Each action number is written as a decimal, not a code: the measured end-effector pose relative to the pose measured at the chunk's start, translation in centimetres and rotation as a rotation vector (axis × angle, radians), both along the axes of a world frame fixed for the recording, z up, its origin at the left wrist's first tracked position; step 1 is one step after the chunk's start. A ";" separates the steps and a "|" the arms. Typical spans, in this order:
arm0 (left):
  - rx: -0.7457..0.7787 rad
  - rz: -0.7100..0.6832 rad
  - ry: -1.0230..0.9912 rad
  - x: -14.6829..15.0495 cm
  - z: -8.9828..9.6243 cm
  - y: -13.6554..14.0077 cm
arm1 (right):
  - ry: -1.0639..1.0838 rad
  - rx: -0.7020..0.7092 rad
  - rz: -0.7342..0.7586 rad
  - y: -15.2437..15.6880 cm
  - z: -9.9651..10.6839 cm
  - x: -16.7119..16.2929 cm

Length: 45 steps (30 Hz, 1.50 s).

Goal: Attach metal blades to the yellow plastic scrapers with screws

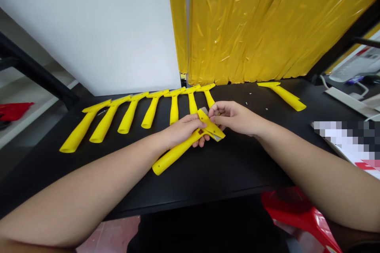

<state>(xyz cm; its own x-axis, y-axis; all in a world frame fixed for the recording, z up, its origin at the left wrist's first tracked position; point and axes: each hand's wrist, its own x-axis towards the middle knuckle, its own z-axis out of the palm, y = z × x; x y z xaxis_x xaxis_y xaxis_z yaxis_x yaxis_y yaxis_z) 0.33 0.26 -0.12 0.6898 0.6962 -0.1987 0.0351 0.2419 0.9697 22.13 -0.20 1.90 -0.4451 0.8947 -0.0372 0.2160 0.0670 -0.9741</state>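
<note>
A yellow scraper (175, 153) with a wide head and a grey blade showing at the head's edges is held over the front middle of the black table. My left hand (184, 129) is closed around its neck, just below the head. At the head's right side is my right hand (227, 118), its fingers curled and pinched against the scraper head; whether they also hold some small part is hidden. The handle slants down to the left, its round end toward me.
Several yellow scrapers (127, 114) lie in a row on the black table (237, 166), left of my hands. One more scraper (286, 97) lies at the back right, near a few tiny pale bits (250, 93). Yellow plastic sheeting (252, 27) and a white panel (118, 27) stand behind.
</note>
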 end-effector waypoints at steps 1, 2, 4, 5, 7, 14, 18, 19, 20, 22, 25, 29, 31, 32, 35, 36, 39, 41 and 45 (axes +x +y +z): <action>0.002 -0.011 -0.010 0.0 -0.1 0.1 | 0.005 -0.016 -0.006 0.0 0.0 0.0; -0.002 -0.023 -0.022 -0.1 -0.2 0.2 | 0.011 -0.030 -0.011 0.0 0.0 -0.1; -0.028 -0.046 -0.040 -0.1 -0.5 0.3 | 0.034 -0.061 -0.015 0.1 0.0 -0.1; -0.045 -0.053 -0.050 -0.2 -0.5 0.4 | 0.046 -0.076 -0.014 0.1 -0.1 -0.1; -0.071 -0.061 -0.073 -0.2 -0.7 0.5 | 0.062 -0.095 -0.013 0.1 -0.2 -0.1; -0.077 -0.095 -0.083 -0.3 -0.6 0.6 | 0.065 -0.098 -0.050 -0.1 0.0 -0.2; -0.062 -0.096 -0.074 -0.3 -0.5 0.5 | 0.063 -0.133 -0.078 -0.1 0.0 -0.3; -0.057 -0.095 -0.070 -0.3 -0.5 0.5 | 0.063 -0.138 -0.087 -0.1 0.0 -0.3; -0.053 -0.093 -0.066 -0.3 -0.5 0.5 | 0.063 -0.141 -0.095 -0.1 -0.1 -0.4; -0.041 -0.087 -0.064 -0.3 -0.5 0.5 | 0.064 -0.145 -0.104 -0.1 -0.1 -0.4; -0.015 -0.079 -0.077 -0.2 -0.6 0.6 | 0.058 -0.156 -0.105 -0.1 -0.2 -0.5; -0.004 -0.101 -0.094 -0.1 -0.7 0.6 | 0.040 -0.178 -0.103 -0.1 -0.1 -0.7; -0.004 -0.114 -0.098 -0.1 -0.8 0.6 | 0.034 -0.201 -0.088 0.0 -0.2 -0.7; -0.003 -0.120 -0.097 0.0 -0.8 0.6 | 0.031 -0.219 -0.073 0.0 -0.2 -0.7; 0.005 -0.130 -0.080 0.0 -0.8 0.6 | 0.037 -0.272 -0.028 0.2 -0.3 -0.5; 0.008 -0.128 -0.072 0.0 -0.8 0.6 | 0.044 -0.284 -0.019 0.2 -0.4 -0.4; 0.016 -0.116 -0.045 -0.1 -0.7 0.6 | 0.065 -0.308 -0.005 0.3 -0.4 -0.3; 0.019 -0.112 -0.029 -0.1 -0.7 0.6 | 0.068 -0.324 0.011 0.3 -0.4 -0.2; 0.007 -0.100 -0.027 -0.1 -0.6 0.5 | 0.076 -0.330 0.023 0.4 -0.4 -0.2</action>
